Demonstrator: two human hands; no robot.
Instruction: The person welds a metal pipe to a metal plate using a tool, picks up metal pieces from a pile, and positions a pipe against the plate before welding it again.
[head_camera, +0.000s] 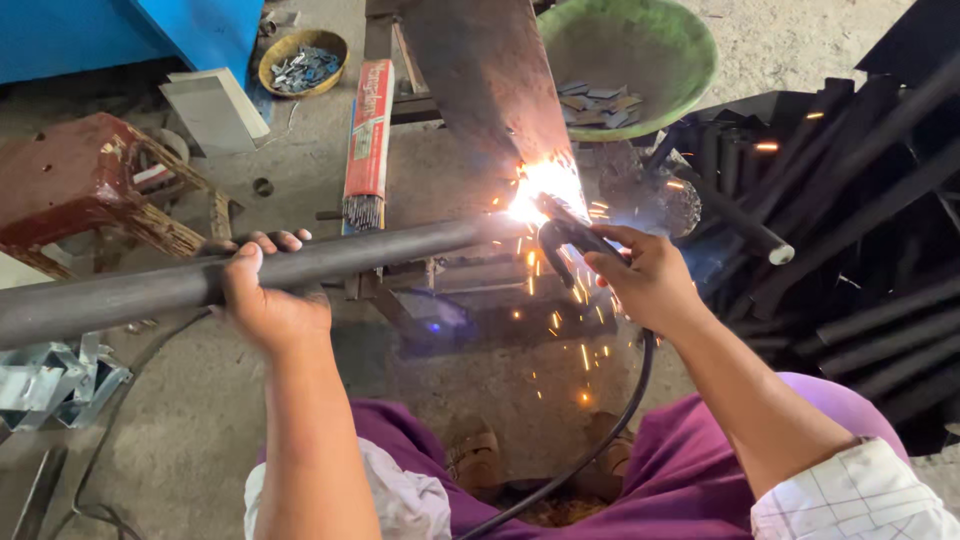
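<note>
Here the left hand is wrapped tight around a long grey pipe that runs level from the left edge to a bright welding flash, where its far end meets a flat metal plate leaning away from the person. The right hand is closed on a black welding holder, its tip in the flash, and a black cable hangs from it down past the purple trousers. Sparks scatter over the floor beneath the joint. Just behind the pipe lies a red packet of welding rods. A green basin with metal pieces sits behind the plate, a heap of dark pipes crowds the right, and a red stool stands at the left.
</note>
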